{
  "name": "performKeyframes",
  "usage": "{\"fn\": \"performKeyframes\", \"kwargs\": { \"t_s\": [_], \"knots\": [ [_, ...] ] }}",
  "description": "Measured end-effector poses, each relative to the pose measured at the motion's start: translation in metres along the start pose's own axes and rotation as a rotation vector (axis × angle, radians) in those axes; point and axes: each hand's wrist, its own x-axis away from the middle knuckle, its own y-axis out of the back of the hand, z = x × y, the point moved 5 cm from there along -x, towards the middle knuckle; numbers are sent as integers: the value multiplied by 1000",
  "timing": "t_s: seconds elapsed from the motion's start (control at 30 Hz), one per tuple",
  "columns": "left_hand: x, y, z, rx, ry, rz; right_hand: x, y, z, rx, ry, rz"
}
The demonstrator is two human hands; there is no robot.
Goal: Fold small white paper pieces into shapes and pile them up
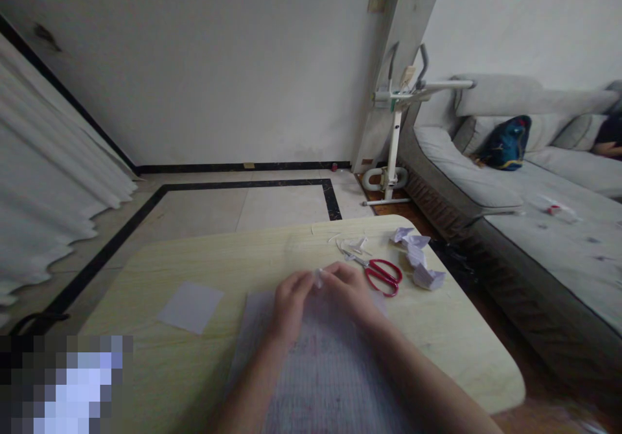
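My left hand and my right hand meet near the middle of the table. Between their fingertips they pinch a small piece of white paper, whose shape is mostly hidden by the fingers. Beneath my forearms lies a large sheet of lined paper with reddish marks. Scissors with red handles rest just right of my right hand. A square of white paper lies flat on the left side of the table.
Folded white paper pieces stand at the table's right. White paper scraps lie by the scissor blades. Beyond the light wooden table are a grey sofa, a backpack, exercise equipment and, far right, part of a person.
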Motion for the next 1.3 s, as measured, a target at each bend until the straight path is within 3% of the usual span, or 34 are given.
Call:
{"fn": "performKeyframes", "kwargs": {
  "t_s": [0.27, 0.47, 0.8, 0.97, 1.17, 1.3],
  "knots": [
    [3, 4, -5, -275, -139, -107, -3, 2, -2, 83, 74, -41],
    [1, -5, 3, -205, -44, 68, -6, 9, -5, 48, 53, -109],
    [3, -5, -11, -10, 62, 100, -4, 3, -7, -182, -73, 15],
    [6, -10, -5, 195, 132, 121, 0, 2, 0, -129, -39, 19],
    [6, -6, 1, 114, 78, 60, 1, 0, 9, -5, 49, 65],
    [4, -3, -3, -58, -1, 63, 2, 0, 15, 83, 110, 63]
  ]
}}
